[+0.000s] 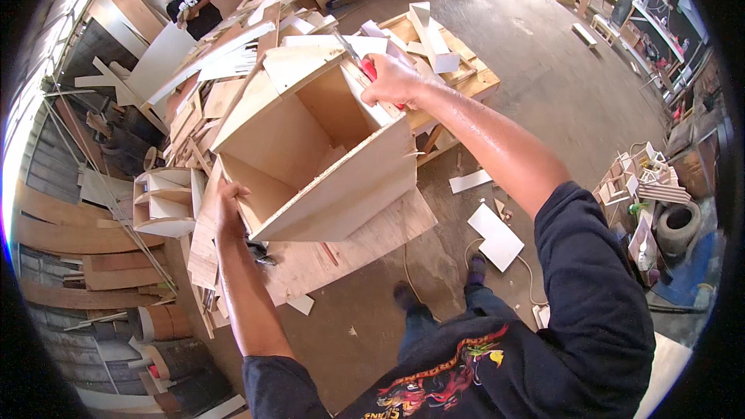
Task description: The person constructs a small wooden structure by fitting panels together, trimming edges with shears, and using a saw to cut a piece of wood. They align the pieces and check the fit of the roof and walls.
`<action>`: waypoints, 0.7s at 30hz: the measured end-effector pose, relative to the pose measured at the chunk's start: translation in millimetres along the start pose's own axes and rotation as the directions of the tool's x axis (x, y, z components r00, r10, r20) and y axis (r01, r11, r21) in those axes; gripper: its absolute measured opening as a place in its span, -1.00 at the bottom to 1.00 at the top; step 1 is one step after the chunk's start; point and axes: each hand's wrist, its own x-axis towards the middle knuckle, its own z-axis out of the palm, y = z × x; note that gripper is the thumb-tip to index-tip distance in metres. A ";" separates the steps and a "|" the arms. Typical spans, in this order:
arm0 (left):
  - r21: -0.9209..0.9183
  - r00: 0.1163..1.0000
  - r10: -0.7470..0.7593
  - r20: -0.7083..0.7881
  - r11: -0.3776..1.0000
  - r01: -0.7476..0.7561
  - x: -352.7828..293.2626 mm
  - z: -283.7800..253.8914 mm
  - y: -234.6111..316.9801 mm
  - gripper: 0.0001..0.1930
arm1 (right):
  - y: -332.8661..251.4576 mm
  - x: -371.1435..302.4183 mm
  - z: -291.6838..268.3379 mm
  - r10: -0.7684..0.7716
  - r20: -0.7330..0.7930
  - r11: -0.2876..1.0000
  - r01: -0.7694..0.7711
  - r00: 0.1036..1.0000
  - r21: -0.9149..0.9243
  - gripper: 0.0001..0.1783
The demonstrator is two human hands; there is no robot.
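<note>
An open plywood box [334,186] with pale panels stands tilted on a plywood-topped worktable [388,221], its hollow side facing up. My left hand [231,206] is closed round the box's near left edge, fingers over the panel. At the far right corner of the box, my right hand [394,81] is closed round a red tool [369,70]. Only red parts of it show beside my fingers, so its kind is hidden. A thin red stick-like thing [330,254] lies on the worktable below the box.
A big heap of wood offcuts [233,70] rises behind the box. A low wooden table [481,81] with boards stands behind my right hand. White panels [497,237] and a cable [407,271] lie on the floor by my feet. Another person [198,12] stands far left.
</note>
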 end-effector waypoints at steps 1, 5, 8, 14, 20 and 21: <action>0.087 0.999 0.038 -0.002 0.995 -0.038 -1.1 -0.7 2.5 -0.45 | -2.0 -3.6 -3.0 -0.012 0.015 1.000 0.012 1.000 -0.019 -0.46; -0.080 1.000 -0.007 0.024 0.997 0.009 -5.2 -3.1 7.9 -0.26 | -15.5 -15.6 -10.1 -0.003 0.007 0.999 0.003 1.000 -0.036 -0.37; 0.005 0.998 0.059 -0.015 0.998 -0.059 -3.0 -11.2 -12.2 -0.22 | -2.3 -17.8 -12.3 -0.064 -0.025 0.997 0.063 0.998 -0.055 -0.32; -0.015 0.990 0.134 -0.047 0.991 -0.135 -64.7 23.9 -8.3 -0.04 | 34.1 -66.8 4.2 -0.173 -0.067 0.985 0.173 0.983 -0.005 -0.25; 0.010 0.991 0.131 0.026 0.991 -0.132 -121.3 5.1 -50.1 0.03 | 44.3 -143.4 8.1 -0.223 -0.109 0.971 0.230 0.969 0.059 -0.27; -0.054 0.988 0.147 -0.046 0.987 -0.149 -128.4 8.1 -61.0 -0.06 | 51.4 -155.4 11.8 -0.209 -0.136 0.971 0.221 0.968 0.085 -0.28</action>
